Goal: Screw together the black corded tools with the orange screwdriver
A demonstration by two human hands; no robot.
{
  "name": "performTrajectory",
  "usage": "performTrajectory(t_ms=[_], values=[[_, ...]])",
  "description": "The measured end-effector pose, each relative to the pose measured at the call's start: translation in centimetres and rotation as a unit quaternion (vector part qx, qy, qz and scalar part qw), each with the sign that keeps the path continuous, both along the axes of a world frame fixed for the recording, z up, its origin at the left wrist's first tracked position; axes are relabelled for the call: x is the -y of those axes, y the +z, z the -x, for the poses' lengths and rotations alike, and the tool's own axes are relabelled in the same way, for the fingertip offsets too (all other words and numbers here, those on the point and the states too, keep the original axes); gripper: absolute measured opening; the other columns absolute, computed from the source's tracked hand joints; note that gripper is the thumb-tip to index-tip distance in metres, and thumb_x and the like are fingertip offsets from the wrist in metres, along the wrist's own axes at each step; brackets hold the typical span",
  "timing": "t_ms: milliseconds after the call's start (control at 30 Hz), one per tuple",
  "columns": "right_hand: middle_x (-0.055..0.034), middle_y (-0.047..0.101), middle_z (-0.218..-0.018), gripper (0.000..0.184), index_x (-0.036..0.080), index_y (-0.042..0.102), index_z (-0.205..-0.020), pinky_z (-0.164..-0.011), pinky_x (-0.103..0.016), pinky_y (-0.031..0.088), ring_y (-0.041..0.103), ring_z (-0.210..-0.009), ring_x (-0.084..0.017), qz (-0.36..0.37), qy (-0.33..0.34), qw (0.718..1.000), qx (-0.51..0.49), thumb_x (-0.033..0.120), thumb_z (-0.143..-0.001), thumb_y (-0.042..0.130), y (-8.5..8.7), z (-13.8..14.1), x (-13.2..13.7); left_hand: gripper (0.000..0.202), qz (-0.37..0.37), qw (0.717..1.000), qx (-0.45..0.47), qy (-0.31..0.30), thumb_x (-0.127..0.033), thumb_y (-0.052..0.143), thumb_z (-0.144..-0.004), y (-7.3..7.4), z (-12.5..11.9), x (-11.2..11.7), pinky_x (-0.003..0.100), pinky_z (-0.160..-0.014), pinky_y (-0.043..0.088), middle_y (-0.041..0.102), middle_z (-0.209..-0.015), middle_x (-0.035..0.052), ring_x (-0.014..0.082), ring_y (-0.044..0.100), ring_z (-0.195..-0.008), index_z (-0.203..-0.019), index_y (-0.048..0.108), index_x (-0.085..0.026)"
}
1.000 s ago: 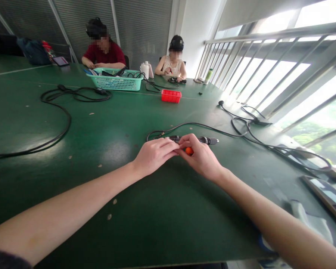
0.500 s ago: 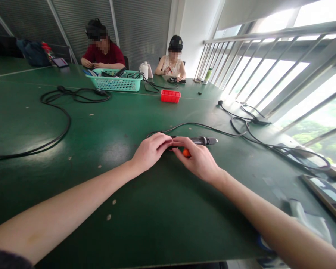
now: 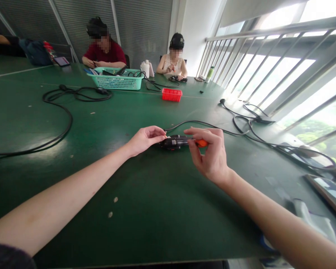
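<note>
white jug [image 3: 145,69] beside teal basket [image 3: 117,83] | green bottle [image 3: 210,74] near railing [image 3: 268,32] | blue backpack [image 3: 36,53]

The left forearm [image 3: 70,198] and right forearm [image 3: 264,209] reach forward, converging. The left hand [image 3: 144,141] bends its fingers inward above the thumb; apart from it, the right hand [image 3: 211,155] curls fingers and thumb in a grip.

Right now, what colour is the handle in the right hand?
The handle in the right hand is orange, best seen in the head view.
</note>
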State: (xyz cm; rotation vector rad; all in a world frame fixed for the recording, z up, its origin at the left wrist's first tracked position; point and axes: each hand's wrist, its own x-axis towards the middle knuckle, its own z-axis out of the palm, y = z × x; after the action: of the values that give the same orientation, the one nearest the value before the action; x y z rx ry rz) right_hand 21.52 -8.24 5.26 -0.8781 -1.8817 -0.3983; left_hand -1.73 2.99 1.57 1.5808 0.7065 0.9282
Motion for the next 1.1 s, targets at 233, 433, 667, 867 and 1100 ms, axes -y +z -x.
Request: performTrajectory(t_ms=[233,433,667,867,1100], values=[[-0.0061,0.075,-0.117,0.038,0.027,0.046,-0.125,-0.084,-0.037,0.057,0.072,-0.100,-0.021,0.055,0.047,0.996,-0.054,0.021,-0.095,0.069,0.0,0.1,0.7,0.040,0.013,0.999,-0.013,-0.047,-0.041,0.094,-0.070,0.3,0.6,-0.3,0.037,-0.097,0.055,0.077,-0.094,0.0036,0.0167,0.071,-0.090,-0.095,0.075,-0.017],[-0.0097,0.073,-0.124,0.037,0.027,0.043,-0.123,-0.087,-0.036,0.060,0.072,-0.106,-0.020,0.074,0.097,0.990,-0.064,0.019,-0.096,0.068,-0.7,0.2,0.2,0.042,0.009,0.998,-0.027,-0.056,-0.040,0.096,-0.067,0.4,0.9,-0.5,0.038,-0.096,0.057,0.079,-0.094,0.0057,0.0181,0.073,-0.090,-0.093,0.076,-0.015],[-0.0101,0.072,-0.123,0.030,0.028,0.043,-0.120,-0.086,-0.038,0.061,0.072,-0.106,-0.021,0.096,0.090,0.990,-0.054,0.024,-0.099,0.064,-0.7,0.4,0.3,0.038,-0.013,0.997,-0.047,-0.063,-0.036,0.094,-0.068,0.3,1.1,-0.6,0.039,-0.093,0.058,0.078,-0.093,0.0065,0.0180,0.073,-0.087,-0.094,0.075,-0.015],[-0.0094,0.073,-0.119,0.023,0.027,0.047,-0.116,-0.086,-0.036,0.061,0.072,-0.108,-0.021,0.109,0.059,0.992,-0.033,0.027,-0.100,0.064,-0.9,0.4,0.3,0.034,-0.022,0.995,-0.059,-0.072,-0.031,0.091,-0.072,0.3,1.3,-0.8,0.041,-0.095,0.058,0.077,-0.095,0.0064,0.0184,0.074,-0.089,-0.097,0.075,-0.016],[-0.0073,0.073,-0.113,0.020,0.026,0.049,-0.116,-0.085,-0.035,0.061,0.073,-0.103,-0.020,0.116,0.046,0.992,-0.010,0.028,-0.101,0.062,-0.6,0.3,0.1,0.034,-0.027,0.994,-0.062,-0.082,-0.022,0.087,-0.072,-0.2,1.3,-1.1,0.042,-0.099,0.057,0.076,-0.100,0.0068,0.0185,0.073,-0.095,-0.103,0.073,-0.016]])
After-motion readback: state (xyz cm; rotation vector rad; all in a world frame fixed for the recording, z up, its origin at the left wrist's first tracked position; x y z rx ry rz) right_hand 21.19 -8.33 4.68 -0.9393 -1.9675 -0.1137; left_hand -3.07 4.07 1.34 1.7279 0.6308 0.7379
